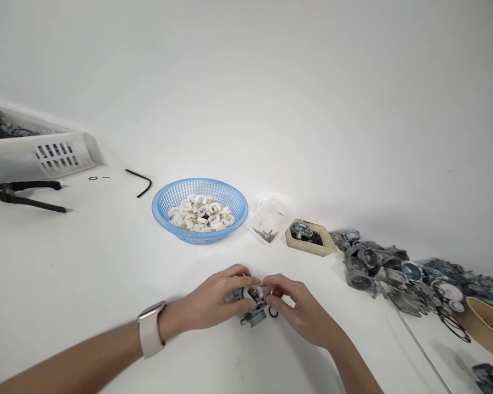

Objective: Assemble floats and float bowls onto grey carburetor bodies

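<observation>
A small grey metal carburetor (254, 318) rests on the white table, with a white ring-shaped float (252, 293) seated in its upturned open side. My left hand (219, 293) wraps round it from the left, thumb and fingers on either side of the float. From the right, my right hand (293, 303) brings thumb and index finger together at the float's edge; whatever lies between these fingertips is too small to make out. A black O-ring (273, 312) lies on the table just under the right fingers.
Ahead stands a blue basket (161, 219) of white floats, beside a clear bag (269, 216) of small pins and a cream tray (310, 247). Carburetor bodies (370, 262) are heaped at right, near a tan bowl (487, 331). Black pliers (28, 194) and a hex key (145, 183) lie left.
</observation>
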Demonstrator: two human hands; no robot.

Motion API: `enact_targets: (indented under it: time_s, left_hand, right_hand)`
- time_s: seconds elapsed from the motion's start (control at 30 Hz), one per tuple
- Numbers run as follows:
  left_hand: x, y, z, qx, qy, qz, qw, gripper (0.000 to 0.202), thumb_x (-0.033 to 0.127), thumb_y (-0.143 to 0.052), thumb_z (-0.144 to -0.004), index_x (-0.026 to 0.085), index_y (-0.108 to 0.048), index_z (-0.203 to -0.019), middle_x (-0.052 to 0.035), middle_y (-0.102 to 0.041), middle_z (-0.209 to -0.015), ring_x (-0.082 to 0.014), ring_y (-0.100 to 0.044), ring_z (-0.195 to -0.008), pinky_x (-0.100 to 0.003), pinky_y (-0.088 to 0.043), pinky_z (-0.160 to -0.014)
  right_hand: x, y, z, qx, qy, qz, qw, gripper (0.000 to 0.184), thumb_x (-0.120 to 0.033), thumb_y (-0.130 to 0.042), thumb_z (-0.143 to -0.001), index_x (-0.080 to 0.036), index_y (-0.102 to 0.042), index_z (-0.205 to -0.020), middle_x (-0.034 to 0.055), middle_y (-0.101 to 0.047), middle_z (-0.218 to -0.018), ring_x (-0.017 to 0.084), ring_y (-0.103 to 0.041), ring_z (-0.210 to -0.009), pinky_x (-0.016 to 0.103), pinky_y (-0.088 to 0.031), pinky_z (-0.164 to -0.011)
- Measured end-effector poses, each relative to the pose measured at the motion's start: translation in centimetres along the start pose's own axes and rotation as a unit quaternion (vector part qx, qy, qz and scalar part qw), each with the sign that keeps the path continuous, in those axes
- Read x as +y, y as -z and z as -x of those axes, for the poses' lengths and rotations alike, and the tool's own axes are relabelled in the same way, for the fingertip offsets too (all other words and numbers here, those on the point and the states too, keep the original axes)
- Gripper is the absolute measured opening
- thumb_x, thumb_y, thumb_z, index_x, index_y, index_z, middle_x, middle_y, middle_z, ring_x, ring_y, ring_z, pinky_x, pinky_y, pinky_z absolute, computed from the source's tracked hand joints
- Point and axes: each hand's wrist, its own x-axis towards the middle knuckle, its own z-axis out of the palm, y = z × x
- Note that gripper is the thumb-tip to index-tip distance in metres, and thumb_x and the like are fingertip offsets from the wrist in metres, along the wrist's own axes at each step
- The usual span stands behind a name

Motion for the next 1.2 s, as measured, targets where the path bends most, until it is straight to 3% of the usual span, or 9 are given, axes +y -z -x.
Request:
enact_targets:
  time_s: [0.2,0.4,0.53,0.87,1.03,1.2]
  left_hand:
    - [0.6,0.0,-0.2,0.005,-0.006,-0.009,1.000,0.034,0.036,-0.062,-0.101,0.031,-0.064,-0.134,-0.0042,-0.066,-0.121,-0.0205,-0.066,-0.106,-0.031,-0.054,-0.094]
    - [0.6,-1.2,-0.1,0.076,0.002,-0.072,0.995,0.027,0.030,-0.071,-0.090,0.026,-0.069,-0.117,-0.0034,-0.069,-0.119,-0.0211,-0.069,-0.102,-0.032,-0.055,-0.092]
    - [0.5,-1.9,-0.1,0.097,-0.004,-0.096,0.991,0.031,0.028,-0.072,-0.088,0.026,-0.066,-0.119,-0.0027,-0.072,-0.118,-0.0223,-0.069,-0.102,-0.034,-0.054,-0.092]
    - [0.3,-1.9,-0.3,0.109,0.001,-0.117,0.987,0.029,0.044,-0.079,-0.086,0.026,-0.070,-0.107,-0.0013,-0.075,-0.106,-0.0225,-0.071,-0.093,-0.036,-0.052,-0.088]
    - [0.2,-2.2,-0.2,0.127,0.012,-0.122,0.984,0.032,0.048,-0.082,-0.084,0.026,-0.068,-0.102,0.0013,-0.074,-0.097,-0.0212,-0.068,-0.086,-0.034,-0.048,-0.082]
    - [0.0,-2.4,-0.1,0.137,0.039,-0.130,0.981,0.040,0.051,-0.085,-0.078,0.025,-0.064,-0.100,0.0029,-0.071,-0.091,-0.0198,-0.064,-0.079,-0.032,-0.044,-0.075]
  right_hand:
    - [0.2,-0.3,-0.1,0.024,-0.005,-0.017,1.000,0.027,-0.032,-0.056,-0.101,-0.032,-0.056,-0.128,0.0002,-0.065,-0.092,0.018,-0.058,-0.082,0.033,-0.048,-0.078]
    - [0.8,-0.6,-0.4,0.054,-0.020,-0.058,0.997,0.028,-0.035,-0.062,-0.098,-0.030,-0.056,-0.125,0.0021,-0.062,-0.099,0.019,-0.060,-0.090,0.034,-0.051,-0.083]
    - [1.3,-0.4,-0.5,0.053,-0.020,-0.079,0.995,0.029,-0.037,-0.065,-0.097,-0.029,-0.056,-0.124,0.0006,-0.060,-0.095,0.017,-0.057,-0.084,0.033,-0.050,-0.080]
    - [1.0,-0.6,-0.7,0.070,0.000,-0.073,0.995,0.023,-0.039,-0.061,-0.099,-0.027,-0.059,-0.118,0.0010,-0.061,-0.094,0.017,-0.059,-0.084,0.034,-0.051,-0.081]
    - [0.9,-0.8,-0.5,0.074,0.011,-0.041,0.996,0.021,-0.031,-0.054,-0.100,-0.027,-0.060,-0.120,0.0040,-0.066,-0.105,0.019,-0.065,-0.091,0.035,-0.054,-0.082]
    - [0.8,-0.9,-0.3,0.063,0.041,-0.005,0.997,0.038,-0.015,-0.062,-0.089,-0.030,-0.061,-0.124,0.0022,-0.067,-0.114,0.018,-0.066,-0.095,0.037,-0.054,-0.092]
